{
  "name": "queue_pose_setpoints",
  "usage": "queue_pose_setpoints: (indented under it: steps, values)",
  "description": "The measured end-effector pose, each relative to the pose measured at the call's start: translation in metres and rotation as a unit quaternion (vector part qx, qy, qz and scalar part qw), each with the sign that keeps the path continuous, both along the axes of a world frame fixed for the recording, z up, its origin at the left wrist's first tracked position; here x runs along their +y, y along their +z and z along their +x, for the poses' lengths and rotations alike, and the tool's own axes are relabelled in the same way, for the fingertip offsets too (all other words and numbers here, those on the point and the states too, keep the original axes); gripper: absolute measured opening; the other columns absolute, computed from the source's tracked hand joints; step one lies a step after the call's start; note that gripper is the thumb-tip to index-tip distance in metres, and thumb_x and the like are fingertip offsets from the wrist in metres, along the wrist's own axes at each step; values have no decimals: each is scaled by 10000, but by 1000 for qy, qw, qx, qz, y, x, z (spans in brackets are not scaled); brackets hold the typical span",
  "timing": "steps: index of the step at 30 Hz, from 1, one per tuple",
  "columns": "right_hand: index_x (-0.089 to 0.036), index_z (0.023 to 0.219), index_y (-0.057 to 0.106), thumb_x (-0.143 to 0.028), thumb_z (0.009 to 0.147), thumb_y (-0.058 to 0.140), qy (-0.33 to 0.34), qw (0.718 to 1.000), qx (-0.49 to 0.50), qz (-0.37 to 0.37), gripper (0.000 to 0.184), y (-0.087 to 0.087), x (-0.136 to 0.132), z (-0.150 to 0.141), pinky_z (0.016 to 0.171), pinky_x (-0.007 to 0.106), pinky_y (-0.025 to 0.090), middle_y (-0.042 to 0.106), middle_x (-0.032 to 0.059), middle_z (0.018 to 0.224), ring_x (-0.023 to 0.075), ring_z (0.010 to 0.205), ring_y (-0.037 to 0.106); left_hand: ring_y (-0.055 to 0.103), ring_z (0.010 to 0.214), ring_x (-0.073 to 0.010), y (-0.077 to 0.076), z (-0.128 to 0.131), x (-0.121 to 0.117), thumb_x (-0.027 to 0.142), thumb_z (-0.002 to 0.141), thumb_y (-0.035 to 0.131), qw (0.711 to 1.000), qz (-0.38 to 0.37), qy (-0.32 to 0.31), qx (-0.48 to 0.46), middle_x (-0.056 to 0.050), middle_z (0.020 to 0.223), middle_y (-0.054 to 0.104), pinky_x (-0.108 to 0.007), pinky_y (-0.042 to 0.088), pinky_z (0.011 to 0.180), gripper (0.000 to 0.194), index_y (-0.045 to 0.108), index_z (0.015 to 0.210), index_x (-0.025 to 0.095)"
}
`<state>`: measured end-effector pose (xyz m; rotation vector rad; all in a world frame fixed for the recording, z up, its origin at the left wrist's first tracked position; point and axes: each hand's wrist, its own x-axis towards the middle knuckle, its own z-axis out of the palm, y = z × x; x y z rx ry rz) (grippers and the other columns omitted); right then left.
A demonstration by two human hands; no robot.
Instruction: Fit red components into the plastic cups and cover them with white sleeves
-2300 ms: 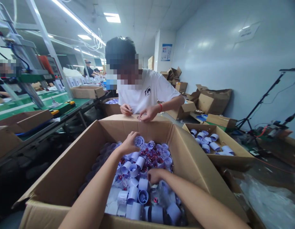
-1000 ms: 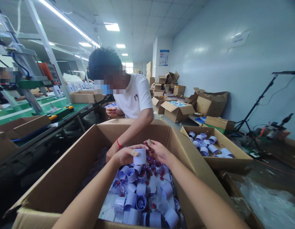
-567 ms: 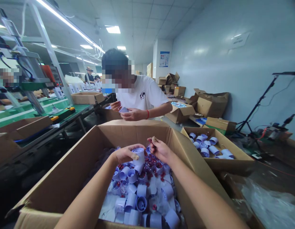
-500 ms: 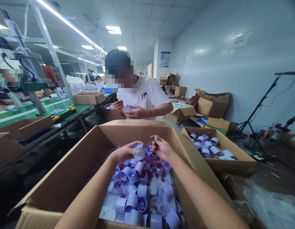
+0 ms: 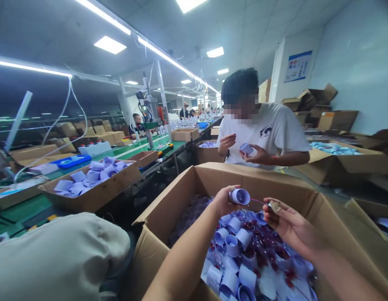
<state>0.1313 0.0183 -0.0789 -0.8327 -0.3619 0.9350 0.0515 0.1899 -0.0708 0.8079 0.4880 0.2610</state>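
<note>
My left hand [image 5: 223,201] is wrapped round a pale lavender plastic cup [image 5: 240,196], its open end turned to the right. A thin red wire [image 5: 257,201] runs from the cup to my right hand [image 5: 289,223]. The right fingers pinch the wire's end with a small, dark, shiny piece I cannot make out clearly. A tan covering is on one right fingertip. Both hands are above a large cardboard box [image 5: 168,246], which holds many loose lavender cups [image 5: 232,246] and dark red wired parts [image 5: 259,242].
Across the box a co-worker in a white shirt [image 5: 272,125] holds a similar cup. To the left, a carton of cups [image 5: 93,177] stands by the green conveyor line [image 5: 134,148]. A grey-covered rounded shape [image 5: 62,255] is at lower left. Cartons [image 5: 347,163] stand to the right.
My view has turned left, so the scene shifts right. The cup in my left hand has tipped so its opening shows, and a wire now stretches between both hands.
</note>
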Motion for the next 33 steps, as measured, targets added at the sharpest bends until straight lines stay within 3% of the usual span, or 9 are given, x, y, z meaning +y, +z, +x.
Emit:
queue_pose_setpoints:
  steps: [5, 9, 15, 18, 21, 26, 29, 31, 33]
  values:
    - [-184, 791, 651, -256, 519, 759, -111, 991, 11, 80, 302, 15, -7, -3, 554, 257, 510, 618, 17, 680, 116, 610, 568, 601, 709, -155, 6, -5, -23, 201, 764, 552, 992, 38, -88, -82, -25, 814, 589, -334, 509, 680, 218, 537, 981, 186]
    - [-219, 762, 643, -334, 591, 698, -158, 977, -1, 141, 213, 23, -16, 7, 501, 282, 475, 573, 4, 639, 109, 552, 503, 593, 742, -153, 1, -1, -48, 395, 738, 642, 986, 35, -141, -79, -31, 833, 586, -331, 499, 723, 293, 558, 899, 165]
    - [-240, 739, 641, -319, 600, 706, -200, 965, -11, 170, 172, 29, -24, 19, 527, 252, 488, 570, -23, 620, 88, 556, 512, 558, 733, -130, -14, 8, -63, 569, 598, 703, 987, 51, -110, -110, -26, 807, 568, -314, 490, 729, 496, 555, 836, 161]
    - [-229, 751, 650, -290, 562, 741, -219, 963, -13, 154, 218, 27, -19, 18, 582, 252, 521, 624, -16, 661, 99, 617, 569, 569, 773, -143, -21, 7, -68, 538, 481, 781, 982, 49, -127, -133, -34, 876, 570, -327, 484, 740, 587, 551, 873, 167]
    - [-211, 757, 662, -268, 536, 762, -222, 965, -4, 138, 250, 23, -11, 12, 594, 237, 532, 647, -5, 674, 105, 639, 595, 587, 799, -151, -27, 2, -77, 418, 427, 850, 974, 61, -182, -121, -28, 940, 572, -320, 469, 735, 650, 530, 951, 202]
    - [-210, 753, 668, -283, 555, 758, -202, 967, 1, 155, 229, 25, -10, 1, 568, 227, 520, 646, -2, 660, 109, 631, 598, 544, 685, -115, -33, -6, -90, 335, 466, 846, 927, 204, -298, -102, -14, 830, 590, -279, 434, 683, 616, 560, 994, 194]
    - [-219, 804, 674, -306, 571, 759, -170, 971, -10, 171, 263, 31, -15, -5, 592, 226, 521, 654, 2, 678, 108, 647, 602, 526, 708, -124, -31, -1, -83, 195, 427, 831, 916, 308, -243, -80, -1, 831, 590, -259, 421, 673, 594, 549, 949, 189]
    - [-218, 832, 679, -333, 565, 771, -141, 974, -31, 177, 305, 35, -18, -9, 623, 227, 527, 666, 10, 697, 112, 669, 613, 513, 715, -124, -26, 3, -70, 90, 419, 774, 901, 404, -141, -68, 15, 821, 569, -242, 407, 657, 548, 532, 900, 188]
    - [-218, 818, 681, -349, 567, 776, -116, 975, -63, 176, 298, 38, -20, -13, 646, 228, 527, 674, 13, 703, 115, 678, 622, 509, 750, -130, -19, 7, -53, 48, 447, 717, 862, 500, -39, -71, 16, 836, 561, -243, 403, 690, 511, 526, 901, 186]
